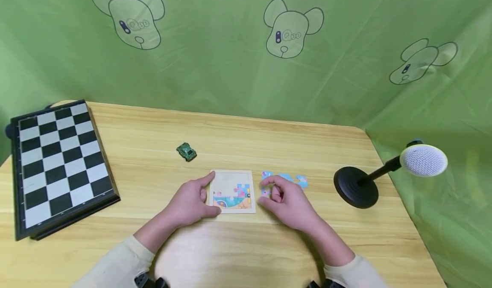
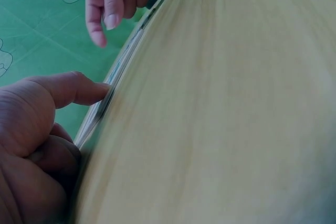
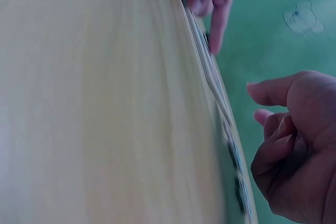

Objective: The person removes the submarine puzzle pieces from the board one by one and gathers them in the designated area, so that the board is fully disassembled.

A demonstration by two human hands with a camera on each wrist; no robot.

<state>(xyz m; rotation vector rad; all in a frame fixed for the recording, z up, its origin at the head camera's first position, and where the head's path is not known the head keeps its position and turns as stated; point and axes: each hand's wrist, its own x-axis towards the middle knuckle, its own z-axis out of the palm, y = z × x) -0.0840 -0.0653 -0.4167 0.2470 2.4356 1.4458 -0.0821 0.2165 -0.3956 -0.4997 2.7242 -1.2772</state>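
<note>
A square puzzle board (image 1: pixel 231 178) with a pale rim lies at the middle of the table. Joined jigsaw pieces (image 1: pixel 232 201) cover its lower and right parts; bare board shows at upper left. My left hand (image 1: pixel 194 200) holds the board's left side, index finger at the upper corner and thumb at the lower one. Right of the board, my right hand (image 1: pixel 286 202) hovers over loose jigsaw pieces (image 1: pixel 302 180), partly hiding them. Its thumb and index finger are apart, with nothing seen between them in the right wrist view.
A small green toy car (image 1: pixel 186 152) sits behind the board to the left. At far left lies a black-and-white checkerboard (image 1: pixel 63 155). A round-headed lamp (image 1: pixel 423 160) on a black base (image 1: pixel 355 187) stands at right. Green cloth (image 1: pixel 215 66) hangs behind the table.
</note>
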